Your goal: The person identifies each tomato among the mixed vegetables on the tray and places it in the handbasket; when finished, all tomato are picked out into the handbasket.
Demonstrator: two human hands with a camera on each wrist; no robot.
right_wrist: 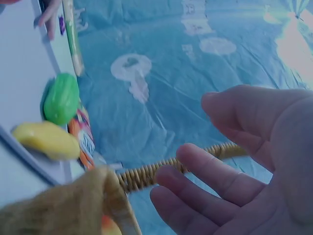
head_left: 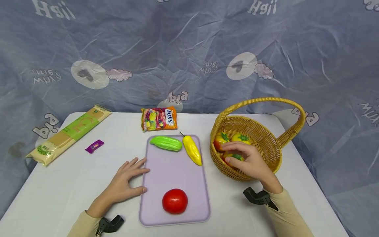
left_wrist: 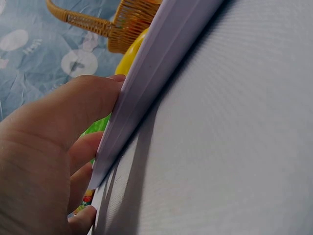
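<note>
My left hand (head_left: 122, 182) rests along the left edge of a pale purple tray (head_left: 177, 171), fingers spread and touching its rim. On that tray lie a red tomato (head_left: 175, 201) near the front, a green cucumber-like vegetable (head_left: 166, 143) and a yellow pepper-like vegetable (head_left: 192, 150) at the back. Over the wicker basket (head_left: 267, 148) hovers my right hand (head_left: 251, 161), fingers loosely bent. The right wrist view shows nothing held in it. Under it, several red-yellow fruits with green tops (head_left: 240, 137) sit in the basket, partly hidden by the hand.
A bag of Fox's candy (head_left: 159, 119) lies behind the tray. At the left are a long noodle packet (head_left: 71, 135) and a small purple wrapped sweet (head_left: 94, 146). The basket's tall handle (head_left: 263, 99) arches over its back. A grey-blue cloth (head_left: 177, 49) hangs behind the white table.
</note>
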